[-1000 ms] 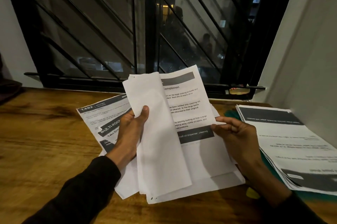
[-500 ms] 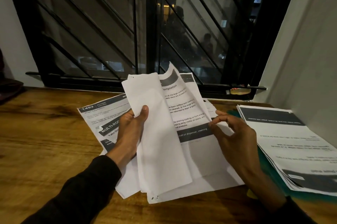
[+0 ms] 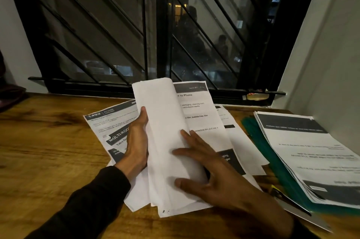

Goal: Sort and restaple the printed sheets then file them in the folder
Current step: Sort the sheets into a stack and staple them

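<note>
**Arrangement of papers on the worktop**

A bundle of printed sheets lies at centre on the worktop, before the window. The left hand is at its left edge, the right hand on top. Loose sheets lie beneath, leftward. Right, a second stack rests on a folder.

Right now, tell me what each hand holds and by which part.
The left hand grips the flipped-back pages of the stapled packet by their left edge. The right hand grips nothing; it lies flat on those pages' lower half.
</note>
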Demonstrator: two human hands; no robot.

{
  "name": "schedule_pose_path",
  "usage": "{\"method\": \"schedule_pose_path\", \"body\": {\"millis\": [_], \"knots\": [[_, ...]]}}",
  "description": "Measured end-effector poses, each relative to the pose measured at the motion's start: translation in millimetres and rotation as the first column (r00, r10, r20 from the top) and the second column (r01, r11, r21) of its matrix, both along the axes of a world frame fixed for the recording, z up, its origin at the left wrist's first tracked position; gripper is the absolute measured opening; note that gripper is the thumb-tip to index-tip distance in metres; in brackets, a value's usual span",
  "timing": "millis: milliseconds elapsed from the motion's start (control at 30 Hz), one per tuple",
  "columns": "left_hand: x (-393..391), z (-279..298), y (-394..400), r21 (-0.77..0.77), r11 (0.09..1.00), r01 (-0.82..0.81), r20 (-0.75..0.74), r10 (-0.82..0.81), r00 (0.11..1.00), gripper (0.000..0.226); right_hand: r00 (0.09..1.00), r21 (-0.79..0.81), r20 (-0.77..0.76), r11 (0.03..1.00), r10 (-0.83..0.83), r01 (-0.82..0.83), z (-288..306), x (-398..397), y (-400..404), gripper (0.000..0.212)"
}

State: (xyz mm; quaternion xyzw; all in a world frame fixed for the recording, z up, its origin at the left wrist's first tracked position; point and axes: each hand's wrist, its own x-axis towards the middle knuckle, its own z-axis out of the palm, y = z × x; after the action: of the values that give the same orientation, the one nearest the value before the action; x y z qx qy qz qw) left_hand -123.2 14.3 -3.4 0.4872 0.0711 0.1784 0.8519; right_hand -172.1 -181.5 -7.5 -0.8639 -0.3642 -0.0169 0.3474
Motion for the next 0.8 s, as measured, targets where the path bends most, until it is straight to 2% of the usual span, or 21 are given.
{"method": "schedule_pose_path", "body": {"millis": [67,167,233,300,367,433,567,700,800], "knots": [[1,-1,2,-0.033,0.999,-0.019,0.002,0.019,1.0,0.057,1.0,-0.064,0.025,0.998,0.015,-0.014,-3,-1,2,0.057],[1,1,0,0.067,0.997,0.039,-0.035,-0.037,0.999,0.022,1.0,0.034,-0.023,0.999,0.007,-0.006,0,1,1,0.051],[2,0,-2,0.119,0.992,0.051,-0.054,-0.045,0.998,0.012,0.992,0.172,-0.036,0.977,-0.119,0.123,2,6,-4,0.043],[2,0,-2,0.118,0.992,0.041,-0.048,-0.036,0.998,0.011,0.938,0.26,0.005,0.906,-0.347,0.334,0,19,-14,0.037],[2,1,-1,0.113,0.993,0.031,-0.056,-0.025,0.998,0.01,0.834,0.245,-0.031,0.805,-0.551,0.541,-1,32,-29,0.038],[2,1,-1,0.109,0.993,0.035,-0.054,-0.029,0.998,0.011,0.76,0.195,-0.121,0.735,-0.639,0.649,-2,41,-42,0.041],[1,2,-1,0.106,0.993,0.051,-0.036,-0.048,0.998,0.012,0.751,0.3,-0.324,0.69,-0.576,0.659,-4,48,-50,0.037],[0,2,0,0.119,0.992,0.037,-0.023,-0.035,0.999,0.012,0.774,0.427,-0.296,0.647,-0.56,0.632,-1,45,-50,0.025],[0,2,1,0.127,0.991,0.03,-0.025,-0.027,0.999,0.011,0.801,0.471,-0.264,0.653,-0.538,0.594,-1,43,-53,0.023]]}}
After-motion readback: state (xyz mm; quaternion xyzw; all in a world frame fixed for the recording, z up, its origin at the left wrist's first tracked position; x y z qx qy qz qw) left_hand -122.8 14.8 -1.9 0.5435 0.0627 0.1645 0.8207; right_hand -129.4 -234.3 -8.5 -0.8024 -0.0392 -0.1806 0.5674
